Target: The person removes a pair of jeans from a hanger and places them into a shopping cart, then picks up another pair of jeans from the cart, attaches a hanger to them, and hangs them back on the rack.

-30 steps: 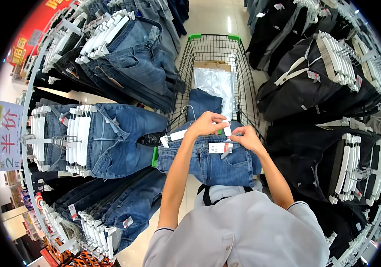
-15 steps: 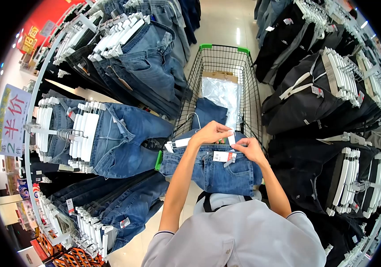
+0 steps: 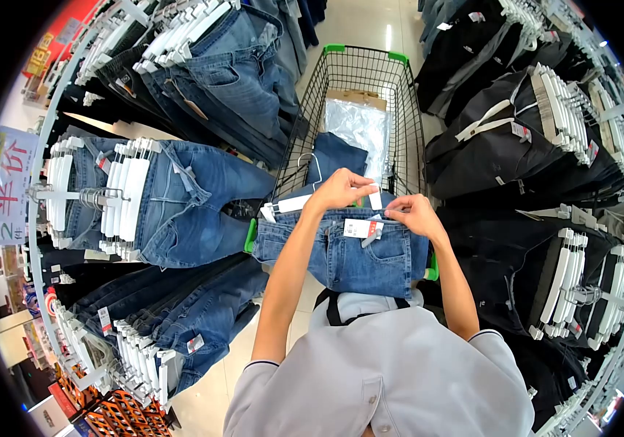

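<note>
Blue jeans [image 3: 337, 258] lie across the near end of a wire shopping cart [image 3: 406, 109], with a white and red price tag [image 3: 361, 229] on their waistband. My left hand [image 3: 344, 191] pinches the white end clip of a hanger [image 3: 290, 207] just above the waistband. Its metal hook stands up left of that hand. My right hand [image 3: 411, 215] is at the right part of the waistband, thumb and forefinger closed on its edge beside the clip. Inside the cart, a folded dark blue garment [image 3: 339, 160] lies beside a clear plastic package [image 3: 359, 131].
Racks of hanging jeans [image 3: 202, 182] line the left side, with a sale sign [image 3: 12, 186] at the far left. Dark trousers [image 3: 494, 269] hang on racks along the right. Tiled floor [image 3: 377, 22] shows beyond the cart.
The whole view has shifted, so the cart and racks appear higher. Both hands stay at the hanger clip and waistband, with little change in their grip.
</note>
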Available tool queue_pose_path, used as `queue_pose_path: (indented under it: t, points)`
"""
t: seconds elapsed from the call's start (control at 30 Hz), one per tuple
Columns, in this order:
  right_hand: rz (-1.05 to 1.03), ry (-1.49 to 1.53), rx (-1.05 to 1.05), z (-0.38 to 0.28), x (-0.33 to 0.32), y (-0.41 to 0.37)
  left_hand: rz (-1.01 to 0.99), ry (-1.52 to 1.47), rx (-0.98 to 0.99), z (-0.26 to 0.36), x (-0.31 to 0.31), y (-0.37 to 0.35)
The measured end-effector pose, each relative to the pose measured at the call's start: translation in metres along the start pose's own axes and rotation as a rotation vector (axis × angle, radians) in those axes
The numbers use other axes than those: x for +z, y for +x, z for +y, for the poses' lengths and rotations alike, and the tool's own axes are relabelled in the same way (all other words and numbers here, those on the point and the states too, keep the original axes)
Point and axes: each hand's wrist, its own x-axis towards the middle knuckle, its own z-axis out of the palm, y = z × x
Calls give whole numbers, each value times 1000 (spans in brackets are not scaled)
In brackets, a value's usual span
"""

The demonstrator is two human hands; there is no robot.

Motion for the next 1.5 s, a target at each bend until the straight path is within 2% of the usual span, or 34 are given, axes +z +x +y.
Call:
queue_pose_path:
  t: [0.07,0.37,0.47,0.57,0.63,0.7,0.77,0.9,0.97,1.03,1.07,1.1,1.17,1.2,1.33,1.37,1.43,1.5]
  points:
    - [35,-70,-21,-4,0,0,7,-11,5,2,0,-1]
    - [20,-49,-19,-16,-2,-1,34,15,17,-1,5,-1]
    - [44,-58,-57,-13,-1,4,-32,49,98,-5,7,-2]
    - [46,-90,-87,-12,1,8,-16,15,108,-4,7,-4]
    - [32,-70,-104,-5,-1,9,-24,16,63,-4,6,-3]
    - [-35,75,-184,19,0,23,-44,81,103,-9,6,-1]
    - [-141,219,-204,27,-4,29,64,319,351,-28,10,4]
    - [68,117,-226,-6,4,41,58,477,226,-8,22,-6]
    - [108,-1,-332,-21,16,55,116,476,271,-4,37,-15]
    - [19,-82,-266,-52,27,57,258,553,286,-19,60,-13]
    - [-35,-304,-373,-76,33,52,297,610,244,-18,70,-18]
    - [-130,-451,-320,-77,38,58,343,667,415,-54,86,2]
    - [-416,-555,-265,-78,50,69,437,670,433,-59,100,-5]
    - [-486,-616,-262,-82,59,71,507,671,450,-59,106,-10]
    - [-466,-650,-349,-65,87,84,783,658,524,-55,119,-31]
    - [-442,-682,-381,-63,90,84,797,647,534,-51,121,-39]
    - [-415,-731,-412,-68,93,76,509,763,331,-22,117,-76]
    - [-360,-656,-386,-79,98,58,477,696,287,-13,125,-100]
